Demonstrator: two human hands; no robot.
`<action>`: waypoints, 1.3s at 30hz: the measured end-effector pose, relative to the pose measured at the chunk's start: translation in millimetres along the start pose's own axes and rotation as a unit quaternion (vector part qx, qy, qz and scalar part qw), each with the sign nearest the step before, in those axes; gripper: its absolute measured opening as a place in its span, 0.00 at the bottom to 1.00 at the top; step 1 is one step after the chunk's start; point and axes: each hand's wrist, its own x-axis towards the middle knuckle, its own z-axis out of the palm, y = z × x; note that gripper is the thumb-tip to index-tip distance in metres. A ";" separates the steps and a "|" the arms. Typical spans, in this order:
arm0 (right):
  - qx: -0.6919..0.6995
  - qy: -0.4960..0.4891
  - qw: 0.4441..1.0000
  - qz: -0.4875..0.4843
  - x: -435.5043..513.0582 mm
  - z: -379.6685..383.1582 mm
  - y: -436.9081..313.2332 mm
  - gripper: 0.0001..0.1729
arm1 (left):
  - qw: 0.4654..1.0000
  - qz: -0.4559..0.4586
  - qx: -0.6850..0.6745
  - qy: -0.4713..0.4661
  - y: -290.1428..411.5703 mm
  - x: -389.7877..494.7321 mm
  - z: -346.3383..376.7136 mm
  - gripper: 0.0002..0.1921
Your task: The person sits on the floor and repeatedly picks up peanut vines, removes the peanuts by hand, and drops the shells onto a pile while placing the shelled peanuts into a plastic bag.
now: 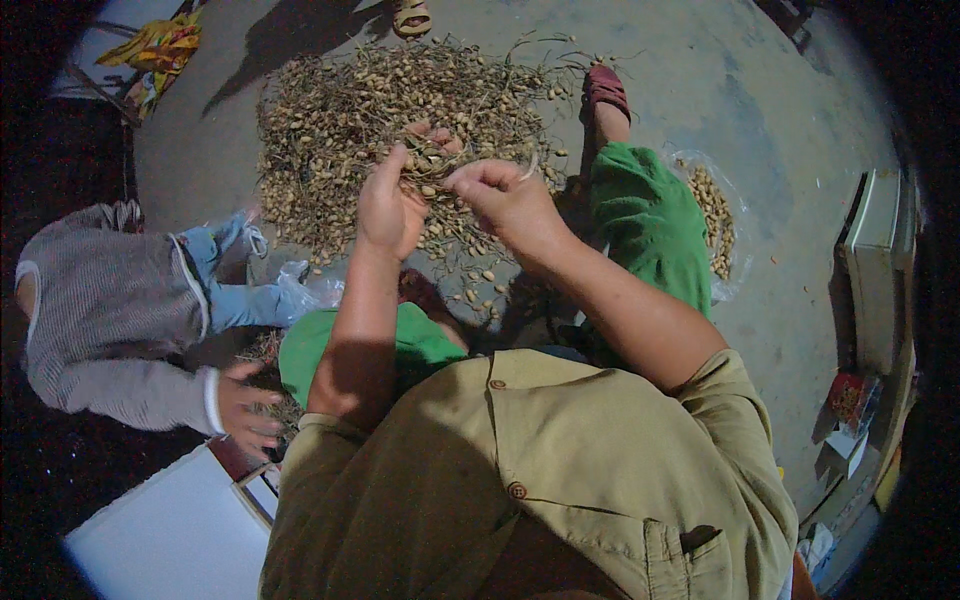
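Observation:
A wide heap of peanut plants, with dry stems, roots and unshelled pods, lies on the floor before me. Above its near part my left hand is closed around a small clump of peanut stems and pods, its palm turned inward. My right hand meets the clump from the right with thumb and forefinger pinched together at its edge. What lies between those fingertips is too small to tell. A pale thin strand shows beside the knuckles of that hand.
A clear plastic bag of picked peanuts sits right of my green trouser leg. At left, another person in a striped top bends close, one hand low beside me. A sandalled foot stands beyond the heap. Boxes line the right.

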 end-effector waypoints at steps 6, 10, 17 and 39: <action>0.049 0.144 0.986 -0.070 13.1 -13.8 6.1 0.05 | 0.999 0.013 -0.014 -0.031 7.1 -6.2 4.2 0.25; 0.135 0.252 0.956 -0.059 17.5 -23.2 -10.4 0.05 | 0.998 0.013 -0.003 -0.068 4.6 -8.0 4.1 0.31; 0.054 0.277 0.930 -0.235 22.7 -56.8 -35.2 0.04 | 0.998 0.006 0.019 -0.056 -13.0 -12.7 15.0 0.32; -0.380 0.052 0.884 -0.268 5.4 -21.6 -21.9 0.15 | 0.992 -0.011 -0.114 -0.044 -7.4 -24.3 37.5 0.30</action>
